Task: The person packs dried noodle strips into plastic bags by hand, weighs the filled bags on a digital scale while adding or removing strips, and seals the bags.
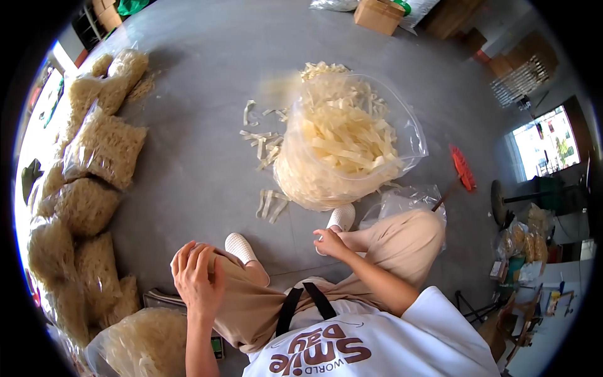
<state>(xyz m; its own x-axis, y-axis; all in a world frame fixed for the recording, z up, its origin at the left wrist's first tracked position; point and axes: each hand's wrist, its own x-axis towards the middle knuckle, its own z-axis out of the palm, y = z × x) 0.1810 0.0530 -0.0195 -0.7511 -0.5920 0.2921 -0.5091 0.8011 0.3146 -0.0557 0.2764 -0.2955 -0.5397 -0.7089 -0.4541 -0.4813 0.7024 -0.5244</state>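
My left hand lies over my left knee, its fingers stretched out and nothing in them. In front of my body, above the right shoe, my right hand has its fingers curled together; a small pale spot shows at the fingertips, too small to name. Beyond it stands a large clear plastic bag, its mouth wide and full of pale yellow flat strips. Neither hand touches the bag. Loose strips lie on the floor at its left side. A pale yellow blur shows at the bag's upper left.
Several filled clear bags line the left side. A flattened plastic bag lies by my right knee, near a red brush head. A cardboard box stands far back. Grey floor lies between the bags.
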